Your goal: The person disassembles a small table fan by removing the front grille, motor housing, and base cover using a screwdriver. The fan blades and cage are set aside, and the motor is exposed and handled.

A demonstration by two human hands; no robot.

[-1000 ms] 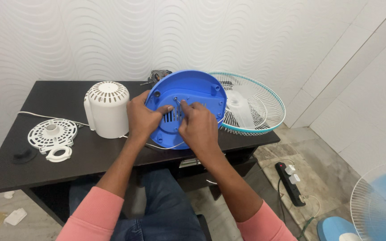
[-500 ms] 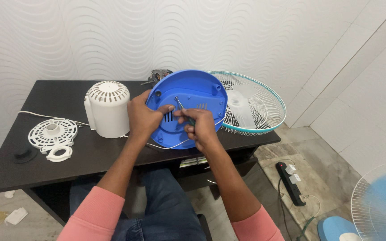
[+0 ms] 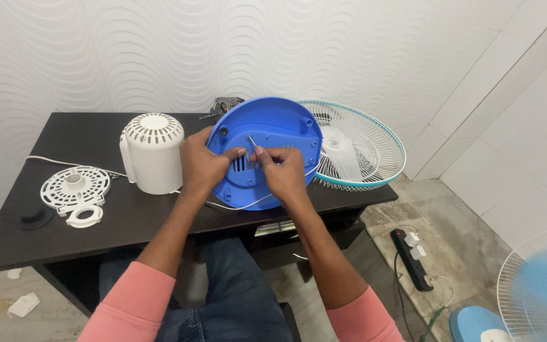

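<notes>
White wavy wall behind the dark table (image 3: 128,221). Left hand (image 3: 202,164) clamps the tilted blue fan base (image 3: 273,123); right hand (image 3: 283,171) pinches a small screwdriver (image 3: 252,143), best kept square to the screw.

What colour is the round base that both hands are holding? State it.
Bright blue; the round base shows best in the head view, the only one here.
</notes>
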